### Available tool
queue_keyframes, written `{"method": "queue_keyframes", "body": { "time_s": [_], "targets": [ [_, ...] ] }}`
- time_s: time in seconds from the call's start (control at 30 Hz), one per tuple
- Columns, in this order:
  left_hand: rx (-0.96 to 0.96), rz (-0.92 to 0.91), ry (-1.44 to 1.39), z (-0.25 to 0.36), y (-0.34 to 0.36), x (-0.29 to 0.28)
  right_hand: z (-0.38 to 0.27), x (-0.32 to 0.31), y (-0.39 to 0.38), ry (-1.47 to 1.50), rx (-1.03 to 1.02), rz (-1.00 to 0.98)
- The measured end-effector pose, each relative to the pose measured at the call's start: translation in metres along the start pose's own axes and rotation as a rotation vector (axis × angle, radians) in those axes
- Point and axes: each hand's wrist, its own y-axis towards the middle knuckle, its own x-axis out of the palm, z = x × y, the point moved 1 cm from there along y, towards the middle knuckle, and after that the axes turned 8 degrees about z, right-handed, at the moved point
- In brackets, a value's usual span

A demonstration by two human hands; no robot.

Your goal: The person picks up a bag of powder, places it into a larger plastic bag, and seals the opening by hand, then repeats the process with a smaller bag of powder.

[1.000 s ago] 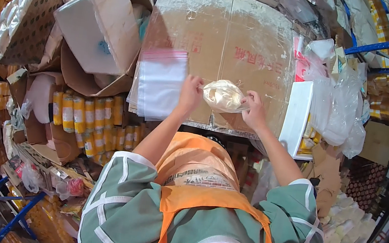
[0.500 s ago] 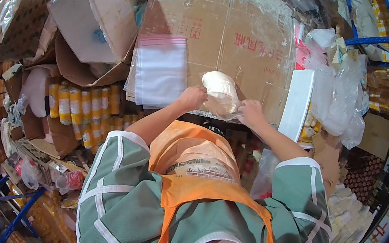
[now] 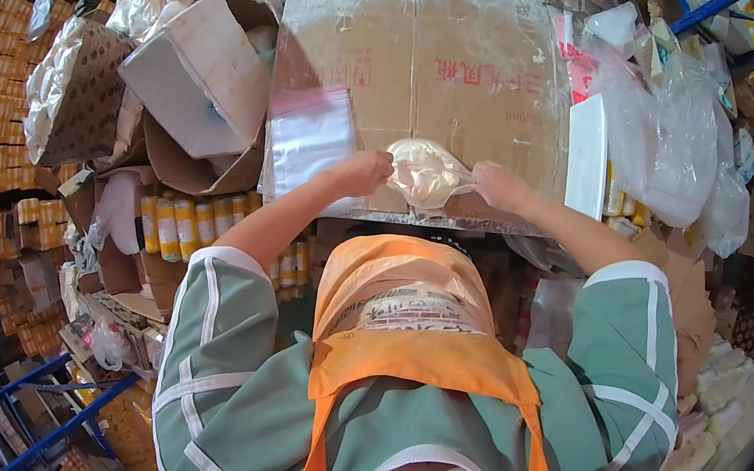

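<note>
A clear plastic bag (image 3: 427, 177) with a cream-white filling lies at the near edge of a cardboard-covered table (image 3: 480, 66). My left hand (image 3: 364, 175) pinches the bag's left side. On the other side my right hand (image 3: 499, 187) grips its stretched plastic edge, drawn taut to the right. Both hands are closed. What exactly the pale filling is, I cannot tell. Just left of my left hand is a stack of flat clear zip bags (image 3: 310, 140) with a pink strip along the top.
A white foam box (image 3: 192, 71) leans in an open carton at the left. Yellow-wrapped rolls (image 3: 189, 222) sit below it. Right of the cardboard stands a white panel (image 3: 587, 155), beside hanging clear plastic bags (image 3: 684, 135). A blue metal frame (image 3: 44, 405) is at lower left.
My hands have moved apart, my right hand lifting slightly and pulling the bag's edge outward. The bag now looks flatter and spread between them. The whole view has shifted a little.
</note>
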Motion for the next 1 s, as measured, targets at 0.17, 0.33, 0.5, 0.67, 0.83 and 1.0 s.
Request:
{"method": "queue_keyframes", "body": {
  "time_s": [0.17,0.33,0.5,0.67,0.83,1.0],
  "targets": [
    [-0.014,0.12,0.047,-0.024,0.022,0.003,0.021,-0.039,0.013,-0.182,-0.178,0.02],
    [-0.137,0.247,-0.025,-0.016,0.015,0.035,-0.025,-0.02,0.003,-0.033,0.364,-0.014],
    [-0.278,0.16,0.106,0.021,0.021,0.009,-0.006,0.019,-0.007,0.071,0.447,0.152],
    [-0.239,0.11,0.284,0.017,0.01,0.026,-0.005,-0.004,-0.005,0.089,0.388,0.211],
    [-0.343,-0.014,0.272,0.014,0.0,0.011,0.0,0.008,-0.017,0.149,0.415,0.314],
    [-0.054,0.166,0.324,0.05,0.02,0.024,-0.013,0.008,-0.012,0.002,0.358,0.302]
  ]
}}
